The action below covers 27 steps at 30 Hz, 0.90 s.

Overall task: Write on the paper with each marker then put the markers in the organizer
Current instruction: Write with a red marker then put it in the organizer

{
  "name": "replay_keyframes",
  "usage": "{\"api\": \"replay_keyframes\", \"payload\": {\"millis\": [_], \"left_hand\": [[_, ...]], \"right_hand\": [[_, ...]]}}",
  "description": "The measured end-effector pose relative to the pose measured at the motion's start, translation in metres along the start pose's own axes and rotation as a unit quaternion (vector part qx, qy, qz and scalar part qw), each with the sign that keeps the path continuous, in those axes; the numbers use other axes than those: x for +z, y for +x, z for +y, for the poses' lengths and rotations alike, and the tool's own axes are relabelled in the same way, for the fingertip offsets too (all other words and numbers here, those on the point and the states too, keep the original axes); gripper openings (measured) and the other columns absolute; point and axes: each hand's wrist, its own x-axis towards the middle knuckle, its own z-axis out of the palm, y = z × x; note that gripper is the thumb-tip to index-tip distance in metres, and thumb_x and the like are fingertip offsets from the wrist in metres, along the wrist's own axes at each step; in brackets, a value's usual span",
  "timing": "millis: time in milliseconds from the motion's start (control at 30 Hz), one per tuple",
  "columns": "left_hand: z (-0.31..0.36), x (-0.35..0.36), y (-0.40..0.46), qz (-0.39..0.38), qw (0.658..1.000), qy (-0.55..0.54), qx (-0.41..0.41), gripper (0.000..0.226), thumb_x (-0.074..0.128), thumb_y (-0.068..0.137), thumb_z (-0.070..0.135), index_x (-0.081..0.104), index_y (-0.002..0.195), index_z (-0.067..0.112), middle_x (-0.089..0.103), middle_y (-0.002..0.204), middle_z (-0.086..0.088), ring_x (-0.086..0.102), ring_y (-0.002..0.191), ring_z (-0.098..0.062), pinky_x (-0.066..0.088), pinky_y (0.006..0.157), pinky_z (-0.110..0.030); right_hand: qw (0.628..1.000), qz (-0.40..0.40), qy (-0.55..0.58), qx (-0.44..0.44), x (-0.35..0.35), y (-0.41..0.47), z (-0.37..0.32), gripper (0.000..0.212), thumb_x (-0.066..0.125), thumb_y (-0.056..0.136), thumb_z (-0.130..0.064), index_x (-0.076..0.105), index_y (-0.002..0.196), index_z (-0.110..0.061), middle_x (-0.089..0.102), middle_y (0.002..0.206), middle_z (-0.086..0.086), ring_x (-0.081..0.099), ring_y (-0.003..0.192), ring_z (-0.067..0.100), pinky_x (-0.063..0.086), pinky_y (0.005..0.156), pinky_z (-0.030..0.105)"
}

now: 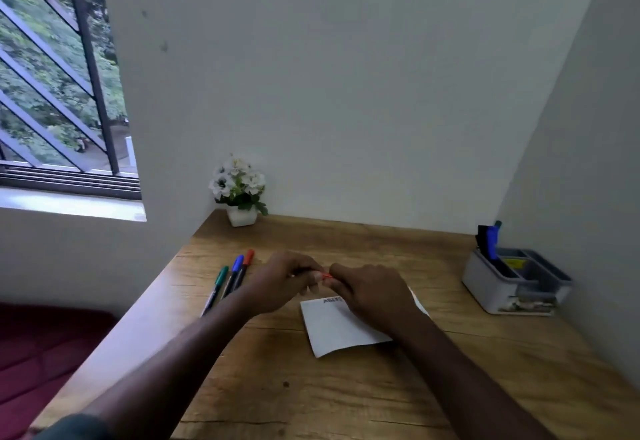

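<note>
Hands (323,278) grip orange marker (327,277) above paper (341,328).

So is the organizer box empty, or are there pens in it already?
Not empty. The grey organizer by the right wall already has a blue marker and darker ones standing upright in its back compartment; the front compartments' contents can't be made out.

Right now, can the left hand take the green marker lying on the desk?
Probably not at once: the left hand and right hand both hold an orange marker. The green marker lies uncovered just left of it, so once free, yes.
</note>
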Motion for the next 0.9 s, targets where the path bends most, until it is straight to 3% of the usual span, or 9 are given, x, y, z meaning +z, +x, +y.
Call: {"api": "replay_keyframes", "payload": {"millis": [100, 233, 300, 400, 467, 533, 667, 800, 900], "left_hand": [[0.001, 0.009, 0.009, -0.003, 1.000, -0.015, -0.001, 0.015, 0.057, 0.096, 0.019, 0.070, 0.092, 0.026, 0.068, 0.078, 0.010, 0.064, 0.073, -0.006, 0.048, 0.064, -0.017], [-0.003, 0.011, 0.022, 0.037, 0.998, -0.042, -0.042, 0.020, 0.052, 0.098, 0.021, 0.065, 0.086, 0.031, 0.067, 0.080, 0.010, 0.061, 0.078, -0.002, 0.043, 0.069, -0.016], [-0.006, 0.012, 0.029, 0.013, 0.998, -0.022, -0.064, 0.016, 0.052, 0.098, 0.024, 0.068, 0.096, 0.027, 0.065, 0.090, 0.014, 0.058, 0.087, 0.003, 0.039, 0.073, -0.016], [-0.015, 0.015, 0.038, -0.026, 0.996, 0.018, -0.087, 0.017, 0.055, 0.097, 0.027, 0.068, 0.107, 0.026, 0.063, 0.105, 0.015, 0.054, 0.097, 0.003, 0.039, 0.081, -0.020], [-0.018, 0.017, 0.039, -0.037, 0.995, 0.042, -0.080, 0.020, 0.058, 0.095, 0.027, 0.068, 0.112, 0.026, 0.063, 0.111, 0.015, 0.055, 0.101, 0.001, 0.042, 0.085, -0.020], [-0.024, 0.019, 0.038, -0.046, 0.995, 0.058, -0.064, 0.022, 0.059, 0.094, 0.026, 0.068, 0.114, 0.025, 0.067, 0.112, 0.011, 0.059, 0.101, -0.003, 0.048, 0.087, -0.026], [-0.035, 0.018, 0.036, -0.061, 0.993, 0.075, -0.067, 0.028, 0.061, 0.092, 0.023, 0.066, 0.120, 0.023, 0.067, 0.122, 0.004, 0.059, 0.110, -0.007, 0.049, 0.097, -0.032], [-0.041, 0.011, 0.037, -0.075, 0.992, 0.075, -0.063, 0.034, 0.062, 0.092, 0.020, 0.063, 0.125, 0.023, 0.063, 0.129, 0.005, 0.055, 0.117, -0.005, 0.044, 0.099, -0.023], [-0.043, 0.009, 0.037, -0.082, 0.992, 0.055, -0.078, 0.041, 0.063, 0.091, 0.034, 0.058, 0.131, 0.027, 0.057, 0.137, 0.007, 0.049, 0.123, -0.004, 0.036, 0.100, -0.020]], "right_hand": [[1.000, -0.005, 0.003, 0.030, -0.002, -0.005, 0.010, 0.038, 0.030, 0.099, -0.059, 0.052, 0.120, -0.036, 0.070, 0.093, -0.006, 0.059, 0.073, 0.014, 0.039, 0.059, 0.031], [0.995, 0.012, 0.091, 0.041, -0.009, -0.016, 0.026, 0.045, 0.034, 0.103, -0.030, 0.032, 0.145, -0.045, 0.066, 0.110, -0.003, 0.062, 0.083, 0.021, 0.050, 0.069, 0.038], [0.988, 0.041, 0.142, 0.033, -0.012, -0.019, 0.031, 0.049, 0.035, 0.098, -0.018, 0.043, 0.138, -0.046, 0.062, 0.110, -0.006, 0.061, 0.083, 0.018, 0.053, 0.070, 0.041], [0.963, 0.120, 0.236, 0.041, -0.007, -0.015, 0.033, 0.036, 0.045, 0.089, -0.006, 0.069, 0.108, -0.025, 0.065, 0.100, -0.005, 0.063, 0.077, 0.013, 0.054, 0.068, 0.042], [0.912, 0.142, 0.371, 0.103, -0.008, -0.013, 0.025, 0.035, 0.045, 0.085, -0.004, 0.072, 0.104, -0.017, 0.070, 0.089, -0.001, 0.068, 0.071, 0.015, 0.058, 0.065, 0.042], [0.880, 0.143, 0.429, 0.142, -0.007, -0.013, 0.016, 0.034, 0.049, 0.081, -0.002, 0.068, 0.106, -0.015, 0.071, 0.085, -0.002, 0.071, 0.075, 0.016, 0.061, 0.065, 0.040], [0.898, 0.144, 0.391, 0.140, 0.012, -0.014, -0.001, 0.012, 0.070, 0.086, -0.012, 0.059, 0.089, -0.018, 0.064, 0.076, -0.008, 0.063, 0.072, 0.009, 0.055, 0.064, 0.025], [0.899, 0.121, 0.397, 0.137, 0.023, -0.015, 0.002, 0.026, 0.051, 0.102, -0.028, 0.058, 0.081, -0.014, 0.060, 0.072, -0.004, 0.058, 0.070, 0.011, 0.046, 0.061, 0.022], [0.884, 0.097, 0.423, 0.174, 0.021, -0.011, 0.013, 0.035, 0.042, 0.104, -0.032, 0.063, 0.082, -0.015, 0.065, 0.079, -0.007, 0.060, 0.078, 0.006, 0.045, 0.069, 0.013]]}}
